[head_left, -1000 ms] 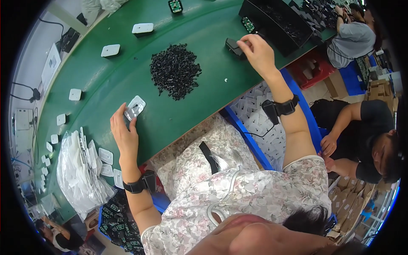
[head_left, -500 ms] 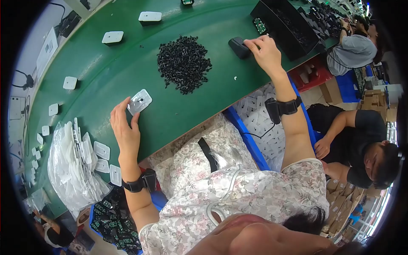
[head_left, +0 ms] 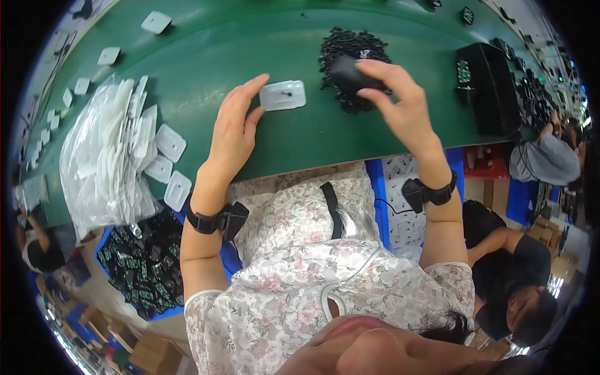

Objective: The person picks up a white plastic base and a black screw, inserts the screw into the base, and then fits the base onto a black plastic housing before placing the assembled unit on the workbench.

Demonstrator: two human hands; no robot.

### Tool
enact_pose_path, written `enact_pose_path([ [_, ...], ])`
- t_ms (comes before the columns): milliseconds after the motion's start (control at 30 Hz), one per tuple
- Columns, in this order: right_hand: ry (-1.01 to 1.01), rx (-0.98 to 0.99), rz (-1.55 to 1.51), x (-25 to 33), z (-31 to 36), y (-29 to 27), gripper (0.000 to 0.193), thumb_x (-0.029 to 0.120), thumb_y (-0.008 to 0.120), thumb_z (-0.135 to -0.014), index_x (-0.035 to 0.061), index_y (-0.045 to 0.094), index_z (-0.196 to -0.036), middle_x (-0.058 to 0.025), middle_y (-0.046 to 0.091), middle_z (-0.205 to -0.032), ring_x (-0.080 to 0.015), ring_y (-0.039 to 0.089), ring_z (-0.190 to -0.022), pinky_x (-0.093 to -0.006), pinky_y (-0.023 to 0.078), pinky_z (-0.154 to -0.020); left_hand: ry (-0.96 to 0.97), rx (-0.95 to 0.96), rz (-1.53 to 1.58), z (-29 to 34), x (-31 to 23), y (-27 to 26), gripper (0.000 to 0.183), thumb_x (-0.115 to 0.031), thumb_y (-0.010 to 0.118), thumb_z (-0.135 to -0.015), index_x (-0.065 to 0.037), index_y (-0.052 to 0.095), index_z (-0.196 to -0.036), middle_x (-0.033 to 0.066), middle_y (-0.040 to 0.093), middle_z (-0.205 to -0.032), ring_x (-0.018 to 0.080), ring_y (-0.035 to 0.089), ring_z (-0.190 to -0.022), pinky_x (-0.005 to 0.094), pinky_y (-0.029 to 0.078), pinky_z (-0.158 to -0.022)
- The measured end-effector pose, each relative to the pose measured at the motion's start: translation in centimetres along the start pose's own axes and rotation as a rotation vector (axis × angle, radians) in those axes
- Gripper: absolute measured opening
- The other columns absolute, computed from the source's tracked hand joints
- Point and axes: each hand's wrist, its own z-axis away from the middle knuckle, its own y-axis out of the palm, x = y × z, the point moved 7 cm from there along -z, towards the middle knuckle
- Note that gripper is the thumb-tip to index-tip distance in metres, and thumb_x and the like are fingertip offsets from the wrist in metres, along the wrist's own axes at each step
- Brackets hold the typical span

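My left hand (head_left: pixel 236 125) holds a white plastic cover (head_left: pixel 292 102) by its left end, thumb and forefinger at its two corners. The cover lies on the green table with a small dark piece in its middle. In my right hand (head_left: pixel 403 103) is a black plastic housing (head_left: pixel 351 75), gripped at its right end between thumb and fingers. The housing hangs in front of a heap of small black parts (head_left: pixel 340 42) and hides some of it.
A clear bag of white covers (head_left: pixel 100 156) lies at the left, with loose covers (head_left: pixel 170 142) beside it. More covers (head_left: pixel 156 22) line the far left. A bin of circuit boards (head_left: pixel 147 265) stands below. At the right are a black box (head_left: pixel 490 90) and a seated co-worker (head_left: pixel 512 275).
My right hand has carried the black housing left, from beside the black box to the heap, nearer the white cover. The head view has turned. My left hand stays at the cover.
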Motion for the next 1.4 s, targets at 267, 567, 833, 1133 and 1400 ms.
enact_pose_path([
  [267,-0.315,0.256,0.034,5.4,-3.1,7.6,0.039,0.005,0.069,-0.075,0.0072,0.063,-0.114,-0.0094,0.064,-0.112,-0.0291,0.058,-0.100,-0.0370,0.049,-0.086,0.012,-0.031,0.077,0.5,-1.4,-1.4,0.054,0.013,0.044,-0.080,-0.008,0.054,-0.129,0.0080,0.053,-0.135,0.0273,0.051,-0.123,0.0383,0.039,-0.103],
  [567,-0.295,0.326,0.102,5.4,-2.6,8.0,0.039,0.003,0.068,-0.075,0.0077,0.063,-0.113,-0.0086,0.063,-0.113,-0.0274,0.059,-0.098,-0.0357,0.050,-0.083,0.115,0.075,-0.208,1.4,-1.4,-0.8,0.056,0.009,0.046,-0.078,-0.011,0.056,-0.129,0.0042,0.053,-0.136,0.0228,0.050,-0.125,0.0384,0.038,-0.105],
  [833,-0.327,0.287,0.149,5.7,-2.7,8.4,0.040,0.000,0.069,-0.072,0.0065,0.064,-0.112,-0.0086,0.063,-0.112,-0.0262,0.060,-0.096,-0.0345,0.052,-0.079,0.128,0.036,-0.359,1.8,-2.7,-0.6,0.050,-0.001,0.059,-0.077,-0.006,0.056,-0.127,0.0073,0.056,-0.131,0.0242,0.056,-0.117,0.0378,0.044,-0.096],
  [1133,0.402,0.432,-0.722,1.1,-5.8,8.5,0.039,0.006,0.066,-0.085,0.0014,0.053,-0.122,-0.0102,0.063,-0.114,-0.0175,0.059,-0.107,-0.0294,0.046,-0.093,-0.145,-0.146,-0.101,-0.9,-2.0,-1.0,0.038,-0.013,0.069,-0.080,0.006,0.059,-0.111,0.0160,0.065,-0.105,0.0266,0.064,-0.088,0.0319,0.051,-0.080],
  [1400,0.104,0.247,-0.765,5.8,-10.5,10.5,0.039,0.008,0.065,-0.085,0.0055,0.058,-0.124,-0.0073,0.063,-0.108,-0.0158,0.060,-0.099,-0.0294,0.047,-0.087,-0.533,-0.364,0.871,-0.4,1.2,-2.3,0.033,-0.013,0.068,-0.085,0.004,0.060,-0.112,0.0121,0.067,-0.091,0.0224,0.066,-0.078,0.0290,0.051,-0.073],
])
